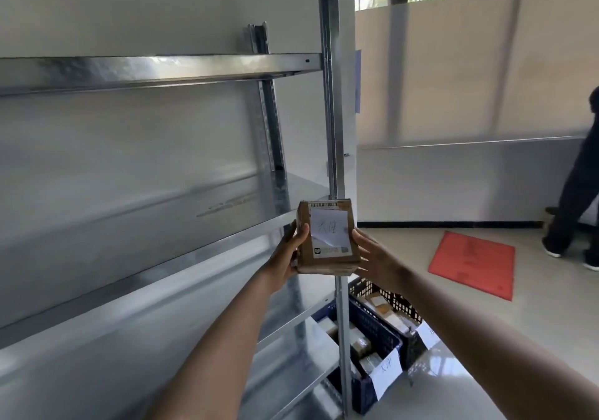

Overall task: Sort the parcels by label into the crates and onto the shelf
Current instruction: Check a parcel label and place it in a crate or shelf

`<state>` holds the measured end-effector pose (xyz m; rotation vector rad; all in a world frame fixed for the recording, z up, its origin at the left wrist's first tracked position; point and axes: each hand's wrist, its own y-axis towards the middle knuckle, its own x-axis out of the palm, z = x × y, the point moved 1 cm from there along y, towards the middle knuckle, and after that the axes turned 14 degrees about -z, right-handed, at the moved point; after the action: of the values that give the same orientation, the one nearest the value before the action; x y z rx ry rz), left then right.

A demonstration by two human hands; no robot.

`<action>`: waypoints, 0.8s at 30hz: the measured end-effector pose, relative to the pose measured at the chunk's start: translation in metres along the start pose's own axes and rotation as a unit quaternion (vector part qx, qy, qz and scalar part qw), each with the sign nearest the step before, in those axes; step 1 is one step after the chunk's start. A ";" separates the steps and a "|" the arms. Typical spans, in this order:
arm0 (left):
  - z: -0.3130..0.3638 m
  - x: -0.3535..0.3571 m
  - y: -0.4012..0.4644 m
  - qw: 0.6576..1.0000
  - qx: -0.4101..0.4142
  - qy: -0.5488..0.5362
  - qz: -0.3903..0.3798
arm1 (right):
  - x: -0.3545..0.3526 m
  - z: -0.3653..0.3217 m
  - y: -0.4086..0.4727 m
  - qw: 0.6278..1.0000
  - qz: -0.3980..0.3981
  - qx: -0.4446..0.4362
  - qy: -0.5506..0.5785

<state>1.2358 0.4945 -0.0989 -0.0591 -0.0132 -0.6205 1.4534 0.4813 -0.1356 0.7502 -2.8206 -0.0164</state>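
Red mat (472,264) on pale floor, person in dark clothes (575,192) by blinds-covered window (470,63)

Both hands (327,252) hold parcel (327,238) beside shelf (162,66).

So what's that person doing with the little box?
A person is sorting parcels. Both hands hold up a small brown box in front of a metal shelf: the left hand grips its left side, and the right hand rests with straight fingers against its right side. A white paper label with handwriting faces the camera. Down on the floor beside the shelf, two dark crates already hold other parcels. Another person stands far off on the right.
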 end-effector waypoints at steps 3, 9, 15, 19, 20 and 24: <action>-0.001 -0.006 0.030 1.000 0.002 0.000 -0.030 | -0.017 -0.001 0.006 1.000 0.024 -0.011 0.004; 0.001 -0.006 0.082 0.997 0.013 -0.005 -0.074 | -0.045 -0.011 0.008 0.997 0.081 -0.022 0.003; -0.006 -0.006 0.119 0.993 -0.001 -0.011 -0.121 | -0.064 -0.012 0.008 0.993 0.121 -0.014 0.003; -0.009 -0.001 0.140 0.989 0.004 -0.016 -0.148 | -0.075 -0.011 0.006 0.989 0.149 -0.018 0.013; -0.010 0.001 0.145 0.988 0.005 -0.019 -0.152 | -0.078 -0.011 0.005 0.988 0.154 -0.020 0.015; -0.017 0.013 0.162 0.987 0.009 -0.019 -0.160 | -0.093 -0.011 -0.003 0.986 0.168 -0.015 0.012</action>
<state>1.3400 0.6175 -0.1237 -0.0527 -0.0665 -0.9412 1.5357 0.5252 -0.1450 0.2593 -2.8766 0.0045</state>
